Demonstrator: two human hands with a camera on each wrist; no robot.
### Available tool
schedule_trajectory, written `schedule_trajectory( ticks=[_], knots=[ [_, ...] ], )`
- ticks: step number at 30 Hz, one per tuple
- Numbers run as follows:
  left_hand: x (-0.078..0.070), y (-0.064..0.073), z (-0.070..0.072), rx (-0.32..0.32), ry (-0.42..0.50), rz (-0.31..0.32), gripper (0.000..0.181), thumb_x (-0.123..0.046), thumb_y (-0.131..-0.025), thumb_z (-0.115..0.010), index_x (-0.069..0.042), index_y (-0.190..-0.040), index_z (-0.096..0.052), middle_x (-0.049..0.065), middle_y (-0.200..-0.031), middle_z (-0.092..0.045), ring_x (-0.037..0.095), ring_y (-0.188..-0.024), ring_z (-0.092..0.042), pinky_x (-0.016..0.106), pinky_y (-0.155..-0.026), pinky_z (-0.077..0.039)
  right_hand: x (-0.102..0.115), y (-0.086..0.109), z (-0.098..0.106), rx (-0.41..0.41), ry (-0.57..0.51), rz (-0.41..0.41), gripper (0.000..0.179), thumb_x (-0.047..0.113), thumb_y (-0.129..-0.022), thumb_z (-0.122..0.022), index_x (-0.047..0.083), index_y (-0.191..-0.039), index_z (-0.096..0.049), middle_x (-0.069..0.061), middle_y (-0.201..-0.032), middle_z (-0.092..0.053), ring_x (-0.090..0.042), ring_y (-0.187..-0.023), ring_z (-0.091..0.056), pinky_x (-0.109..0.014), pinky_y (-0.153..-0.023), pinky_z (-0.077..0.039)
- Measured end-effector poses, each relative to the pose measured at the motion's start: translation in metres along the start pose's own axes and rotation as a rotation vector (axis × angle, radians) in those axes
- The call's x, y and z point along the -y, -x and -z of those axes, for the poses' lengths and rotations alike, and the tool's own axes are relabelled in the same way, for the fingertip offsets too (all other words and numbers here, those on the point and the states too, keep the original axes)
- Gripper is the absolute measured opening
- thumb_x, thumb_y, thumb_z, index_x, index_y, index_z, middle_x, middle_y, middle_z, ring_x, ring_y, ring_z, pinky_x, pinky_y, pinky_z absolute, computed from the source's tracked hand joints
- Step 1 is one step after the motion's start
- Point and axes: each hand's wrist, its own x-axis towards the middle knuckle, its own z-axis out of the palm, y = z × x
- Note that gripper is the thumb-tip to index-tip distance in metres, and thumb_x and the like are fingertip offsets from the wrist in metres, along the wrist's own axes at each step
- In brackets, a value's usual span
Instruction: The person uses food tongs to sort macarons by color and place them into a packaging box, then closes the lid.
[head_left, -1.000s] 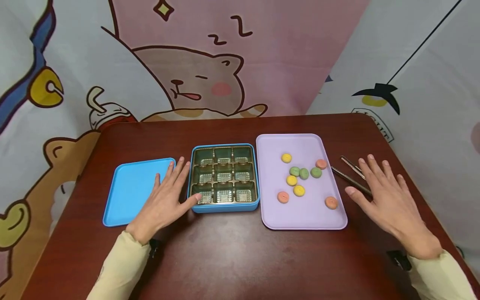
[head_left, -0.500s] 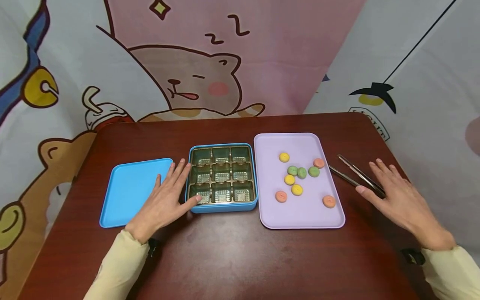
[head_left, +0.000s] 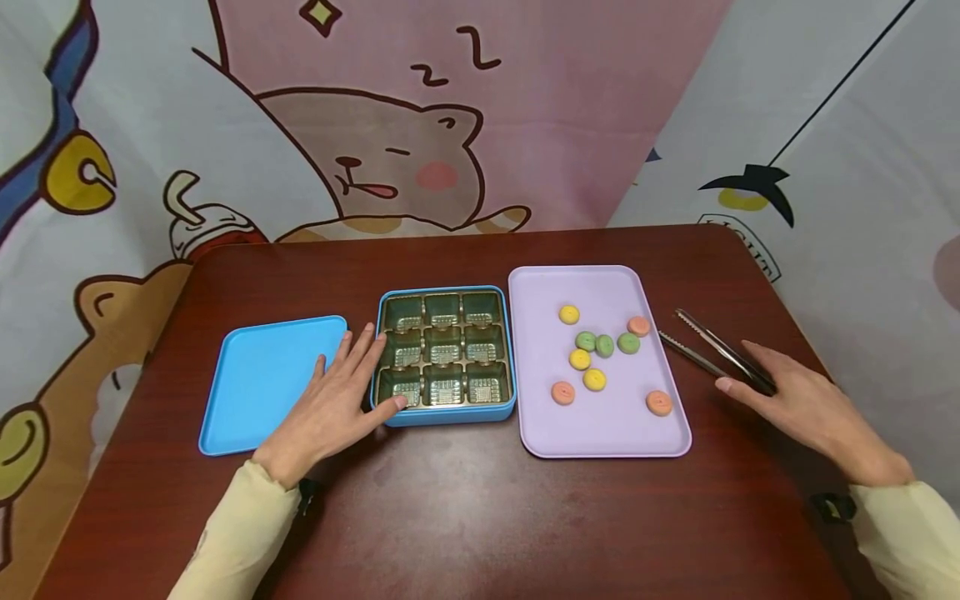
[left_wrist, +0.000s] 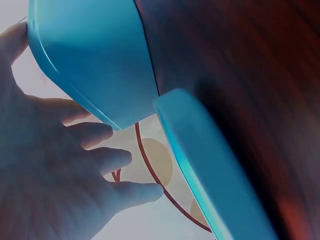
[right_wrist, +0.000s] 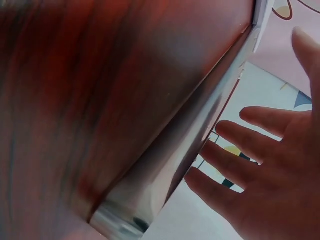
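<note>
Wall (head_left: 570, 142): "zz" (head_left: 478, 47) lol
Box (head_left: 450, 417): nine slots (head_left: 444, 343)
Tray (head_left: 600, 432) right of box: nine little discs (head_left: 595, 380)
Left hand (head_left: 330, 402): fingers spread, by box
Right hand (head_left: 816, 410): spread, by tongs (head_left: 723, 348)

Rectangular plastic box (head_left: 450, 417) and flat rectangular lid (head_left: 262, 379), both sky blue; nine-compartment insert (head_left: 444, 340), olive-gold; rectangular tray (head_left: 600, 429), plain lilac; small round discs (head_left: 595, 380), yellow, green or salmon; slim metal tongs (head_left: 722, 344), silver; table (head_left: 465, 508), red-brown with dark grain.
</note>
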Motion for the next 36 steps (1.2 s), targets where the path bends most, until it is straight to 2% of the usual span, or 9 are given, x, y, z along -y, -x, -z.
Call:
schedule_trajectory(
  ticks=[5, 8, 19, 28, 32, 36],
  knots=[
    [0.001, 0.0, -0.001, 0.004, -0.003, -0.004, 0.099, -0.065, -0.096, -0.061, -0.008, -0.166, -0.019, 0.014, -0.173, -0.009, 0.041, -0.158, -0.004, 0.076, -0.116, -0.012, -0.004, -0.003, -0.002, 0.023, 0.035, -0.028, 0.109, 0.066, -0.093, -0.065, -0.014, -0.156, -0.025, -0.047, -0.146, -0.034, -0.064, -0.128, -0.036, -0.081, -0.099, -0.031],
    [0.001, 0.0, -0.001, 0.007, -0.004, -0.004, 0.1, -0.065, -0.096, -0.06, -0.008, -0.166, -0.018, 0.014, -0.173, -0.009, 0.04, -0.158, -0.004, 0.076, -0.116, -0.012, -0.006, -0.005, -0.003, -0.004, 0.055, -0.007, 0.108, 0.064, -0.091, -0.069, -0.018, -0.151, -0.031, -0.046, -0.141, -0.038, -0.063, -0.124, -0.04, -0.08, -0.098, -0.034],
    [0.001, -0.001, -0.003, 0.009, 0.015, -0.002, 0.102, -0.064, -0.096, -0.061, -0.006, -0.166, -0.014, 0.013, -0.173, -0.007, 0.039, -0.159, -0.006, 0.075, -0.117, -0.012, -0.013, -0.008, -0.005, -0.079, 0.119, 0.064, 0.085, 0.043, -0.086, -0.084, -0.023, -0.129, -0.052, -0.042, -0.116, -0.053, -0.054, -0.101, -0.054, -0.072, -0.083, -0.045],
    [0.001, -0.001, -0.003, 0.005, 0.026, 0.0, 0.104, -0.063, -0.096, -0.061, -0.004, -0.166, -0.012, 0.012, -0.173, -0.008, 0.039, -0.159, -0.006, 0.075, -0.117, -0.012, -0.013, -0.008, -0.002, -0.059, 0.12, 0.062, 0.064, 0.032, -0.088, -0.082, -0.021, -0.116, -0.059, -0.037, -0.104, -0.058, -0.047, -0.089, -0.056, -0.068, -0.076, -0.048],
    [0.001, -0.001, -0.003, 0.007, 0.028, 0.0, 0.104, -0.063, -0.096, -0.062, -0.004, -0.166, -0.012, 0.012, -0.173, -0.007, 0.039, -0.158, -0.006, 0.075, -0.117, -0.012, -0.014, -0.005, 0.0, -0.103, 0.11, 0.061, 0.059, 0.03, -0.09, -0.081, -0.019, -0.114, -0.059, -0.034, -0.101, -0.057, -0.044, -0.085, -0.056, -0.066, -0.07, -0.048],
    [0.001, -0.001, -0.004, 0.002, 0.028, -0.004, 0.103, -0.063, -0.097, -0.061, -0.005, -0.166, -0.012, 0.013, -0.173, -0.008, 0.038, -0.159, -0.006, 0.075, -0.116, -0.013, -0.013, 0.0, 0.003, -0.157, 0.085, 0.043, 0.059, 0.031, -0.092, -0.079, -0.017, -0.117, -0.057, -0.034, -0.105, -0.053, -0.044, -0.086, -0.053, -0.066, -0.07, -0.047]
  ],
)
